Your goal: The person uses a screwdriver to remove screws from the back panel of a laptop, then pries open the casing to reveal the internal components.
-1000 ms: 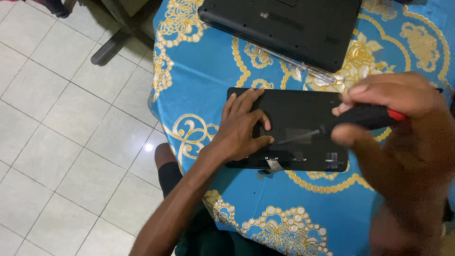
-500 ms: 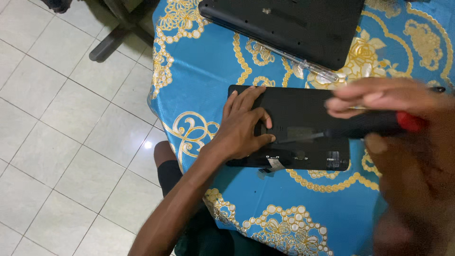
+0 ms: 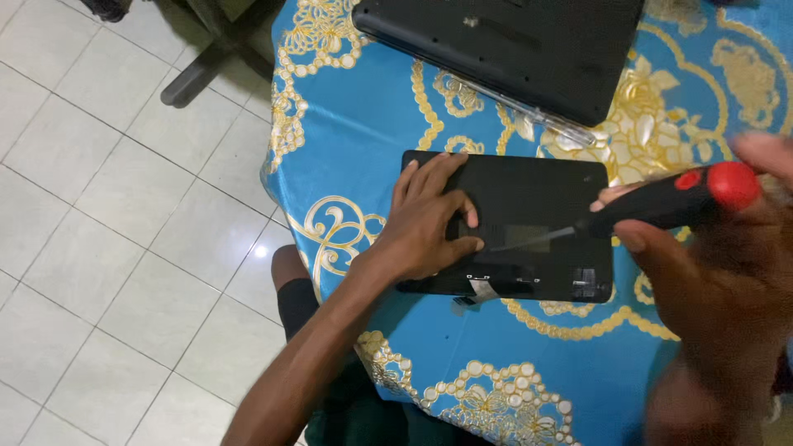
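Flat black rectangular plastic panel (image 3: 529,219) pinned on the blue, gold-patterned tablecloth (image 3: 363,140).

The left hand (image 3: 429,223) lies spread flat, holding nothing, on the panel's left part; the right hand (image 3: 702,272) is closed around a black red-capped screwdriver (image 3: 652,206), its tip beside the left fingertips.

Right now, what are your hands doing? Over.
Left hand flat on black panel. Right hand holds screwdriver, tip on panel. Nothing blocking.
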